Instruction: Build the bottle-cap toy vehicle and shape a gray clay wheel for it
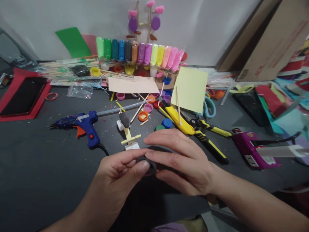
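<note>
Where fingers (175, 160) meet, dark lump (152, 169), partly hidden

Faces a smooth, pale grey wall (205, 35) at twelve o'clock, softly lit, with a faint sheen towards one. Spreads below into a dark, matt worktop (48, 170), sinking into deep shadow at six. Shows brown cardboard (263, 45) leaning at two.

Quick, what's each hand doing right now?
Left hand: closed, pinching a dark grey piece between thumb and finger.
Right hand: open, fingers apart, one fingertip at the same piece.
</note>
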Demonstrator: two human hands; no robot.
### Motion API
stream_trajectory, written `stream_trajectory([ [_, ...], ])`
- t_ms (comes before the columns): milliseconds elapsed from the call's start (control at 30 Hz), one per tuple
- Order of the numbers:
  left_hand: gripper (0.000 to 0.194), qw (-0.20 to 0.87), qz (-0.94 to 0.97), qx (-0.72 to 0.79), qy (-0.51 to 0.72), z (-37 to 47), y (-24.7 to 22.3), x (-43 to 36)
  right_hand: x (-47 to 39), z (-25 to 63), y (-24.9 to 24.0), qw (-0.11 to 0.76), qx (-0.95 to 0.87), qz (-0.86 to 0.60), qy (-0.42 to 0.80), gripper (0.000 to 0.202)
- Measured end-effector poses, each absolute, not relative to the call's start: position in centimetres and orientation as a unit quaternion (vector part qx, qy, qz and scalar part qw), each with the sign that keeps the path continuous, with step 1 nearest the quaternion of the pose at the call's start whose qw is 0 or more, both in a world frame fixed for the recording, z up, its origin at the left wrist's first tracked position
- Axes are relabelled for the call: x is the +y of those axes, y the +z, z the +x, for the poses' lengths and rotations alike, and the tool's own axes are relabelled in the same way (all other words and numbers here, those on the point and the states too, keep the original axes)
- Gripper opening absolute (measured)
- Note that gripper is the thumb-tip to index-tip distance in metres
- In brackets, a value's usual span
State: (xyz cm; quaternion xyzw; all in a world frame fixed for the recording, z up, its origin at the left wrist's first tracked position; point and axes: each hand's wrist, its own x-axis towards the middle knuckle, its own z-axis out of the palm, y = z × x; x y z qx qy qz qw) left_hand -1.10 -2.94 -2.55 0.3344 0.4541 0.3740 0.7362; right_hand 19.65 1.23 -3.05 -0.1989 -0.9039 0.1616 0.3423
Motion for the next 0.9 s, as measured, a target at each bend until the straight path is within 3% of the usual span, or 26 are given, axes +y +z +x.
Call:
stream_trajectory([
  [300, 0.028, 0.760, 0.337, 0.433, 0.348, -1.61, -3.00, -3.27, 1.21, 19.67, -3.21, 0.332, -0.908, -0.207, 0.147, 0.032],
  [433, 0.023, 0.771, 0.330, 0.409, 0.361, -1.41, -3.17, -3.22, 1.16, 19.81, -3.13, 0.325, -0.912, -0.210, 0.137, 0.032],
  [767, 0.021, 0.650, 0.484, 0.464, 0.358, -1.93, -3.15, -3.21, 1.09, 19.74, -3.01, 0.329, -0.912, -0.205, 0.135, 0.033],
  [900, 0.022, 0.662, 0.479, 0.446, 0.365, -1.96, -3.06, -3.08, 1.07, 19.71, -2.88, 0.331, -0.906, -0.213, 0.158, 0.036],
])
